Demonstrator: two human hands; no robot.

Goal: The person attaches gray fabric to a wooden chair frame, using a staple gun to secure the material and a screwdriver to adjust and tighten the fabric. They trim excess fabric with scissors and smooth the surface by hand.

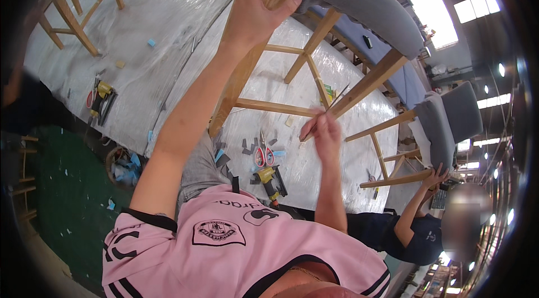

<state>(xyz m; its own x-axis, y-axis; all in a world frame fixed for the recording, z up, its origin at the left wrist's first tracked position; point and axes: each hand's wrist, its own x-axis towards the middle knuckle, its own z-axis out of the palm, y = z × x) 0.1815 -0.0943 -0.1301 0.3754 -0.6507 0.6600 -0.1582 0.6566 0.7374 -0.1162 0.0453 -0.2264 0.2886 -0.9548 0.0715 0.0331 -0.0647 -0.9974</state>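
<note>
A wooden chair with a grey upholstered seat [359, 3] stands tilted over the plastic-covered table in front of me. My left hand [255, 20] is wrapped round the top of its nearest wooden leg [238, 70], right below the grey fabric. Near the chair's lower rail [275, 107], my right hand [323, 132] is closed on a thin, dark, pointed tool [339, 96]. The tool slants up past another leg [368, 85]; its exact kind cannot be made out. Scissors with red and white handles [264, 156] and a yellow-and-black staple gun [270, 184] lie close to my body.
Grey and blue scraps surround the scissors. Farther left lie a second staple gun [101, 100] and another chair's wooden legs [73, 9]. A basket of blue scraps [124, 169] sits beside the table. At right, a co-worker [415, 236] holds a grey chair [438, 129].
</note>
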